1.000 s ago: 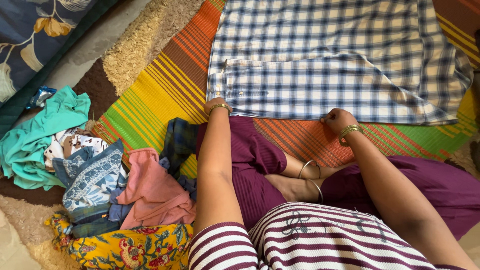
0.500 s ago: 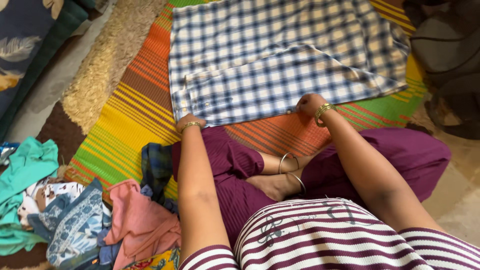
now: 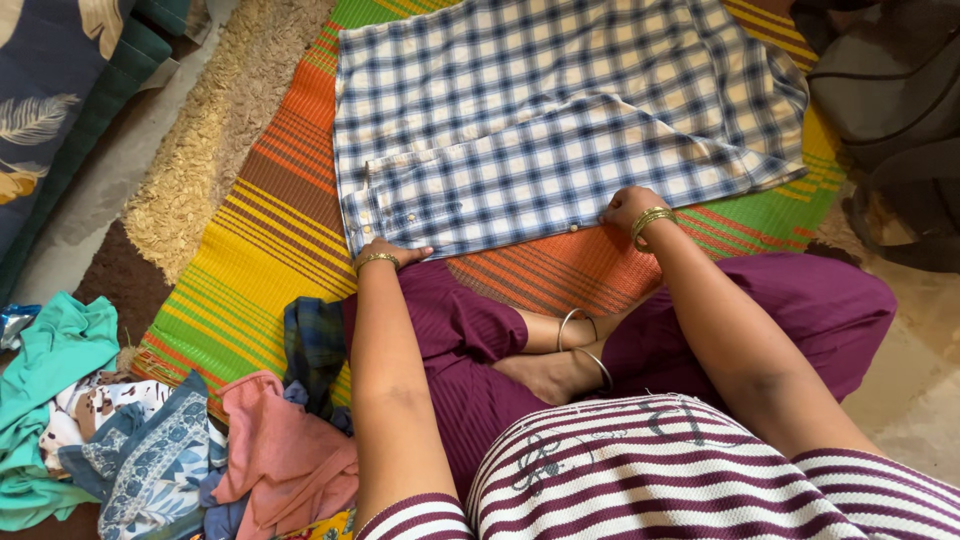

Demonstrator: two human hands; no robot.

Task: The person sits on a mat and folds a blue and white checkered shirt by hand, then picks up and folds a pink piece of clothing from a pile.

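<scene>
Person sits cross-legged on the floor, blue-and-cream checked shirt (image 3: 560, 120) spread flat on the striped mat (image 3: 270, 230) just beyond the knees. A sleeve or side panel is folded across the shirt's near half, so the near hem is a doubled edge. Hands are well apart, both at that near edge: left hand (image 3: 390, 250) lies flat, fingers spread, at the near-left corner by the button placket, likely pinning it so the cloth can't creep. Right hand (image 3: 625, 205) is curled closed on the near-right stretch of the edge; looks like a pinch on the fabric, though the fingertips are hidden. Heap of unfolded clothes (image 3: 150, 440) sits near left, beside the left elbow, within reach. Dark bag (image 3: 890, 120) far right, off the mat.
</scene>
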